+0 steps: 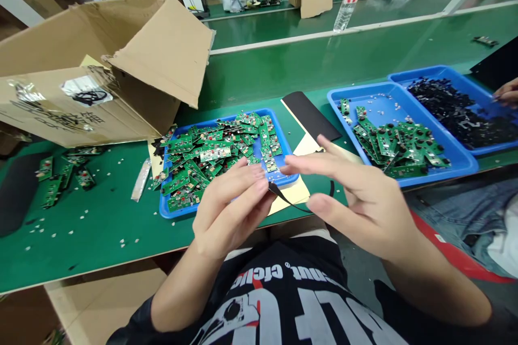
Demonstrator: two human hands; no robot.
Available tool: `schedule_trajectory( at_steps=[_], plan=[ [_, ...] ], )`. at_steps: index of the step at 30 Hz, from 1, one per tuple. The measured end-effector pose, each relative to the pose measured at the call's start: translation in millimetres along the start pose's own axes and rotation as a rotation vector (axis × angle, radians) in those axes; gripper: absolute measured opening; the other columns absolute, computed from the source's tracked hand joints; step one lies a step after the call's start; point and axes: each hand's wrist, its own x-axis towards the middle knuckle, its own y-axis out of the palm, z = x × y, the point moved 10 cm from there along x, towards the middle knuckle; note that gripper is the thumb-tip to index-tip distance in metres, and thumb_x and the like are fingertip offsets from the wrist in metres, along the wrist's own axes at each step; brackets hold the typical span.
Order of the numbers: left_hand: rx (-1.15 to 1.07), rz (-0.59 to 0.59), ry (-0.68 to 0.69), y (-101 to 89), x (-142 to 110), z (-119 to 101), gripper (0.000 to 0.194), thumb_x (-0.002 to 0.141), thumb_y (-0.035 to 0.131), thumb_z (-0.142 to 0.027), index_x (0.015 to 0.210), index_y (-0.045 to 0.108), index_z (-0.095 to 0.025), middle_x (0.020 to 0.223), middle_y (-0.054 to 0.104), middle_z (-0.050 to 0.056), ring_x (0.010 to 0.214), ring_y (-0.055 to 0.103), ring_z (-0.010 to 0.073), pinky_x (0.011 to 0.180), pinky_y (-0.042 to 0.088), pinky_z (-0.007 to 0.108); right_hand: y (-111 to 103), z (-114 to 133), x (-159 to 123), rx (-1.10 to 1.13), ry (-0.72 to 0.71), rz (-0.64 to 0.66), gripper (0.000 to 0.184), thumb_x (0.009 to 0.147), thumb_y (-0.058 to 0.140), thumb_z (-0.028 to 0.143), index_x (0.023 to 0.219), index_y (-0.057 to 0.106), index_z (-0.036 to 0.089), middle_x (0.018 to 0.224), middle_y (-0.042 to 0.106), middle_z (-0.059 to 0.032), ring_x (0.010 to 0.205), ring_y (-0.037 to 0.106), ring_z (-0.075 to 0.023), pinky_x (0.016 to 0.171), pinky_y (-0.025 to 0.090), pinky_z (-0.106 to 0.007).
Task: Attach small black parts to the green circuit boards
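Note:
My left hand (234, 207) is closed, its fingers pinched on a thin black strip (282, 197). From those fingertips the strip curves down and to the right, its far end close to the thumb of my right hand (360, 191). The fingers of that right hand are spread, and I see nothing gripped between them. Just beyond both hands lies a blue tray (165, 208) heaped with green circuit boards (214, 153). Whether anything else sits inside my left palm is hidden.
To the right stand a second blue tray (465, 164) of circuit boards and a third tray (439, 71) of black pieces, with a co-worker's hand (508, 92) over it. A cardboard box (133, 113) and loose boards (54, 188) are at left. A water bottle (348, 5) stands behind.

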Motion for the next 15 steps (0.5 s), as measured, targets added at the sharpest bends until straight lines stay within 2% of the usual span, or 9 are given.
schedule_trajectory(
  at_steps=[3,5,7,9,11,15],
  plan=[
    [0.005,0.015,0.029,1.8,-3,-2,0.053,0.073,0.073,-0.010,0.122,0.054,-0.020,0.107,0.067,0.004,0.100,0.067,0.0188,0.091,0.058,0.039,17,-15,0,0.181,0.188,0.067,0.023,0.089,0.058,0.031,0.108,0.067,0.023,0.102,0.074,-0.0023,0.096,0.069,-0.0186,0.113,0.032,-0.050],
    [0.003,0.020,0.059,2.5,-4,-4,0.055,0.073,0.074,-0.010,0.123,0.053,-0.018,0.106,0.067,0.005,0.101,0.067,0.0191,0.092,0.058,0.039,24,-21,0,0.265,0.253,0.069,0.017,0.086,0.061,0.027,0.099,0.070,0.023,0.094,0.075,-0.0005,0.091,0.070,-0.0174,0.110,0.037,-0.046],
    [0.001,0.012,0.089,2.5,-3,-6,0.057,0.072,0.074,-0.009,0.124,0.053,-0.015,0.105,0.068,0.007,0.100,0.067,0.0194,0.092,0.058,0.037,25,-26,-1,0.351,0.308,0.026,0.011,0.083,0.064,0.024,0.091,0.072,0.022,0.088,0.075,0.0002,0.086,0.070,-0.0153,0.099,0.049,-0.038],
    [0.002,-0.012,0.094,1.6,-2,-7,0.055,0.071,0.074,-0.006,0.122,0.054,-0.011,0.102,0.068,0.008,0.099,0.067,0.0197,0.090,0.059,0.035,29,-33,-2,0.492,0.379,0.014,0.009,0.081,0.066,0.023,0.088,0.071,0.020,0.082,0.074,0.0002,0.077,0.070,-0.0130,0.079,0.056,-0.028],
    [0.011,-0.048,0.068,-0.3,-1,-5,0.051,0.071,0.073,-0.006,0.119,0.057,-0.011,0.101,0.068,0.008,0.096,0.068,0.0192,0.086,0.060,0.032,36,-39,-4,0.654,0.456,0.030,0.007,0.080,0.067,0.024,0.085,0.069,0.019,0.074,0.072,0.0004,0.069,0.068,-0.0114,0.064,0.056,-0.022],
    [-0.017,-0.078,-0.021,-0.9,-2,3,0.044,0.076,0.071,-0.011,0.117,0.058,-0.017,0.099,0.068,0.005,0.091,0.069,0.0173,0.079,0.061,0.030,47,-45,-6,0.869,0.547,0.055,0.006,0.077,0.068,0.020,0.082,0.067,0.018,0.066,0.068,0.0017,0.063,0.066,-0.0097,0.063,0.055,-0.022]
  ],
)
